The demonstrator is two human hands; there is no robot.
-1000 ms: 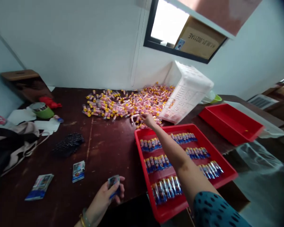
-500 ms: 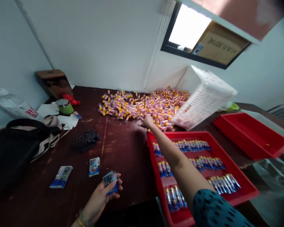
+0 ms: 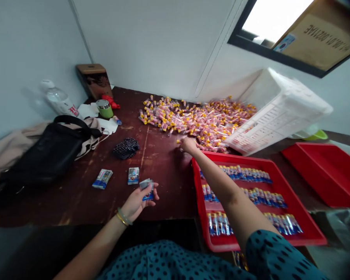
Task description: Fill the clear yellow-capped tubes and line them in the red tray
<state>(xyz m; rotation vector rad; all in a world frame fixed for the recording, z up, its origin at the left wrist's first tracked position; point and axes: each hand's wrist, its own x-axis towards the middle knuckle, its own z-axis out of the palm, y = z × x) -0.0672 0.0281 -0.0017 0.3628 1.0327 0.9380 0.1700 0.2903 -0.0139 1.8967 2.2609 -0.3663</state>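
**Yellow-capped tube (image 3: 179, 142) met by right hand (image 3: 189, 146)**

The tube is touched by curled fingertips at the front edge of the pile (image 3: 205, 120); whether it is gripped cannot be told. Flat packets (image 3: 148, 196) are pinched in the left hand (image 3: 137, 202). Filled packs (image 3: 255, 174) are lined up in the red tray (image 3: 221, 246).

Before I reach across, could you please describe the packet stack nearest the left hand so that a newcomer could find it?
On the dark brown table, find the left hand, which holds flat packets. Just beyond it, to the left, lies a small stack with a blue lower edge. Unlike the wider stack farther left, which lies slanted, this one sits nearly straight.
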